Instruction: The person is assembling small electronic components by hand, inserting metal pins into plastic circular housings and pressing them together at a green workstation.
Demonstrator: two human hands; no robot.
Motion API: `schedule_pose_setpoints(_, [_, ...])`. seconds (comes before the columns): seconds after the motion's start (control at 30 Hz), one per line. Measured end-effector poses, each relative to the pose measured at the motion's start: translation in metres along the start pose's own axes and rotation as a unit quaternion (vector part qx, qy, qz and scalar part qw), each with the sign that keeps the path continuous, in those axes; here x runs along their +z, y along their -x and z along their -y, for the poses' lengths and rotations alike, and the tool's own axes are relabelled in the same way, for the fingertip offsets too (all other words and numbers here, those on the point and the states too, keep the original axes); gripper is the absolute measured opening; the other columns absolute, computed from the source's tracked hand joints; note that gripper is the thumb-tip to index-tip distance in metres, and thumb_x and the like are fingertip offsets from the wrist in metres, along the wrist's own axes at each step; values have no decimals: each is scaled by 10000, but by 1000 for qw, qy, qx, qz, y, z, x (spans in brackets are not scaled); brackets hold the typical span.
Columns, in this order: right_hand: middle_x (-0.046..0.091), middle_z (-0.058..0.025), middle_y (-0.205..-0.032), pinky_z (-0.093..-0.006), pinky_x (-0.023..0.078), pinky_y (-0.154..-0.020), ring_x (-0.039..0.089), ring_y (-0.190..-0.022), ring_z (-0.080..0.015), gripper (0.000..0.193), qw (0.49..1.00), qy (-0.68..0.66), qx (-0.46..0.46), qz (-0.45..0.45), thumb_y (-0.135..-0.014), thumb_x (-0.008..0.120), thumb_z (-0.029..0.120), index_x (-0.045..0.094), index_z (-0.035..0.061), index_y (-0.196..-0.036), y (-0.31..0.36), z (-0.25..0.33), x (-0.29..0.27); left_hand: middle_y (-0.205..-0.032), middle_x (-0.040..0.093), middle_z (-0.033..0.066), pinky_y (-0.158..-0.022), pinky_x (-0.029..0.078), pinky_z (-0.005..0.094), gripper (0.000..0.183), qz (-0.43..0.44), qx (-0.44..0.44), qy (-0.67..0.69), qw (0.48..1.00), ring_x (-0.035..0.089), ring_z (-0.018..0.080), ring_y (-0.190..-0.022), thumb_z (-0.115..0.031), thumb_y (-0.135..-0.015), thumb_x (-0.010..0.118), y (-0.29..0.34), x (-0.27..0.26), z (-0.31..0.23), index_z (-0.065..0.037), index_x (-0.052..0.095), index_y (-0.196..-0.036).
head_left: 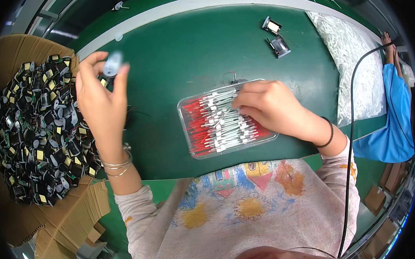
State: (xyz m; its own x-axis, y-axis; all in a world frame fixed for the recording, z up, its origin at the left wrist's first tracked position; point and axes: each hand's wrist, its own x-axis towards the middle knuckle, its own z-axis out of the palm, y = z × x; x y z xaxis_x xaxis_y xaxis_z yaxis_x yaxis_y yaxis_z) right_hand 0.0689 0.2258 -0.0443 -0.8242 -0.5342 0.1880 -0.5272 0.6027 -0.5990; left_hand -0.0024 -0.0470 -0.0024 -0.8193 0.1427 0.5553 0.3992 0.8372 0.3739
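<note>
My left hand (pixel 98 96) is lifted off the green work mat (pixel 174 55), fingers pinched together on a small pale grey part (pixel 112 64) held up near eye line; it is blurred, so I cannot tell its exact shape. I hold it raised and clear of the bench, probably so its end faces me and stays free.

My right hand (pixel 267 104) rests over the clear plastic tray (pixel 189 145) just in front of me, fingers curled down among the red-and-white leaded parts (pixel 216 124) that lie in it side by side. Whether the fingertips have already closed on one I cannot tell; they are hidden under the knuckles. The tray sits close to my body, a short reach for that hand.

To my left an open cardboard box (pixel 56 224) holds a heap of small black components with yellow tape (pixel 37 135), right beside my left wrist for easy picking. Two loose black components (pixel 275 37) lie farther back on the mat. At the right edge a bag of white pieces (pixel 355 63) lies by another person's blue sleeve (pixel 395 123). A black cable (pixel 352 120) runs down past my right arm.
</note>
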Motion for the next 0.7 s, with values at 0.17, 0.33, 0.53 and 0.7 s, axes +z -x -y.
schedule_pose_setpoints(0.17, [554,-71,-797,-374,506,-627,604,-735,-261,81,998,31,-38,-26,-718,612,83,610,60,-795,-7,8,22,-825,602,42,-684,408,296,256,-3,76,87,993,525,196,-772,-77,-678,725,-6,-1,-49,-51,614,-907])
schedule_pose_setpoints(0.33, [543,-93,-891,-358,510,-631,594,-782,-246,102,998,46,-42,-33,-724,628,120,611,63,-807,-15,11,29,-875,627,74,-737,429,303,274,32,149,112,982,552,214,-833,-48,-656,715,-12,-2,-63,-56,621,-913])
schedule_pose_setpoints(0.53, [588,-58,-733,-334,480,-593,583,-700,-233,141,996,7,-39,-79,-695,675,99,602,73,-813,-20,19,-11,-1005,654,122,-869,434,293,330,144,0,422,895,595,207,-955,21,-666,678,-5,-10,-59,-5,578,-979])
schedule_pose_setpoints(0.7, [612,-54,-717,-308,453,-562,571,-631,-217,184,990,41,-56,-124,-626,694,23,624,44,-795,-17,19,-40,-981,659,108,-922,402,332,324,280,-8,429,859,593,214,-955,-9,-658,697,-16,-6,-41,5,583,-961])
